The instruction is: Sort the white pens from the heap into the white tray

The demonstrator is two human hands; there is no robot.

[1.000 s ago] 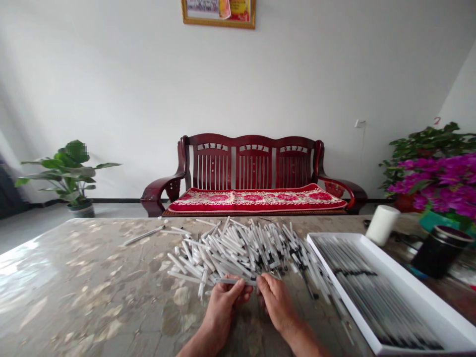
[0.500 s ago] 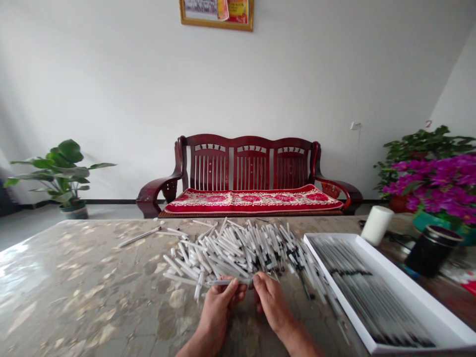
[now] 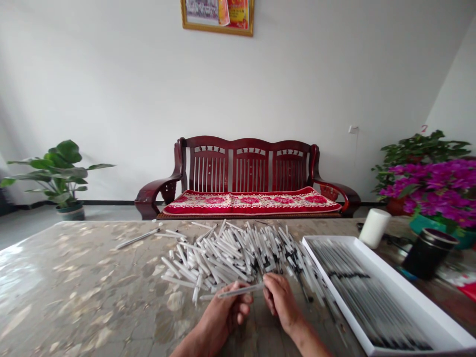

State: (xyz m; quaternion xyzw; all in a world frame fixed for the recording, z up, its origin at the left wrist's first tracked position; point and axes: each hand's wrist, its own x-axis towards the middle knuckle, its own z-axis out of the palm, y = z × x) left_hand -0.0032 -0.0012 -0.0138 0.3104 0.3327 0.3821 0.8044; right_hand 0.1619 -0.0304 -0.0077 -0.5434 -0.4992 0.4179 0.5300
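A slim translucent pen [image 3: 241, 290] is held crosswise above the near edge of a big pile. My left hand [image 3: 226, 310] is loosely closed around its left part, fingers curled beneath. The fingers of my right hand [image 3: 279, 297] pinch its right end, hiding that end. Just beyond both hands lies the heap of white, translucent pen parts [image 3: 219, 255], some with black ends. To the right, a white shallow box [image 3: 412, 285] holds rows of clear pens with black ends.
The patterned table [image 3: 92, 287] carries a few loose pen parts [image 3: 137, 238] at the left. Beyond the box stand a white cylinder [image 3: 375, 228], a dark cup [image 3: 429, 254] and purple flowers [image 3: 439, 186]. A wooden bench [image 3: 249, 168] is behind the table.
The pen has tilted, its right end now higher, and shows more clearly over my left hand. My right hand has shifted slightly right, opening a wider gap between the hands.
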